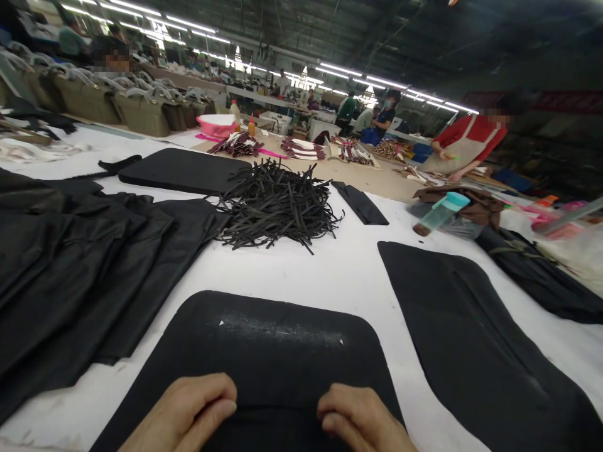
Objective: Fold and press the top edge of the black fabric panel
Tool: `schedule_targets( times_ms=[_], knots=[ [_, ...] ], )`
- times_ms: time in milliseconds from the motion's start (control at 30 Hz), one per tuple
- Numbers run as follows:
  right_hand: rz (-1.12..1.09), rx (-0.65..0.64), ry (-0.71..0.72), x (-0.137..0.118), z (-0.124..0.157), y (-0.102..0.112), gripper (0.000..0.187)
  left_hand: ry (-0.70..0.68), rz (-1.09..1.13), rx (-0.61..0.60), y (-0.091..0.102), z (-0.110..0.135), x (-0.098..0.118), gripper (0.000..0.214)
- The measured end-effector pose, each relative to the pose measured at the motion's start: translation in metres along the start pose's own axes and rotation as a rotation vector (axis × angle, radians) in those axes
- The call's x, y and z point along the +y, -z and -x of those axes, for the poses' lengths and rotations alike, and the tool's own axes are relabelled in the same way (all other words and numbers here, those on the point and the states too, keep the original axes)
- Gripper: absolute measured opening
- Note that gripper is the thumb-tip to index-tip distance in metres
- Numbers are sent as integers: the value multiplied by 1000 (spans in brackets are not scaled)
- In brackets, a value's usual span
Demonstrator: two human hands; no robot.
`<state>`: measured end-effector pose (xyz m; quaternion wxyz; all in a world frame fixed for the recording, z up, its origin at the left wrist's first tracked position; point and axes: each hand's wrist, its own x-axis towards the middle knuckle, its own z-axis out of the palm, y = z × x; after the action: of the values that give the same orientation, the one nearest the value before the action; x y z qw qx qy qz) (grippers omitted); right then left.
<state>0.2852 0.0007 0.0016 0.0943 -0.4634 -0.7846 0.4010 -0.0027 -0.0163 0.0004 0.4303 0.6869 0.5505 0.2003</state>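
A black panel with rounded corners [282,364] lies flat in front of me, a whitish smear and two small white marks near its far edge. My left hand [193,408] and my right hand [360,414] are over its near part, fingers closed in a pinch. Between them runs the straight edge of a black fabric piece [277,430], which both hands seem to hold; the fingertips partly hide it. Beyond the panel is a heap of thin black strips [285,207].
Black fabric pieces [94,251] overlap at the left. Another black panel [471,333] lies at the right, near a teal-lidded bottle [440,213]. A stack of black panels [179,171] sits behind. Across the table, a person in a red top and apron [471,144] stands.
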Motion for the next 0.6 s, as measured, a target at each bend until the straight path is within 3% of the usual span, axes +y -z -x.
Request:
schedule_targets(
  times_ms=[167,300,467,600],
  knots=[
    [-361,42,-250,8,6,13,25,135,65,-96,17,-15,1,38],
    [-614,64,-313,12,1,15,24,194,118,-149,22,-25,-10,42],
    [-658,158,-381,26,-7,12,24,167,137,-177,22,-32,-40,39],
    [-626,282,-481,36,-12,13,29,211,146,-61,22,-33,-65,37]
  ],
)
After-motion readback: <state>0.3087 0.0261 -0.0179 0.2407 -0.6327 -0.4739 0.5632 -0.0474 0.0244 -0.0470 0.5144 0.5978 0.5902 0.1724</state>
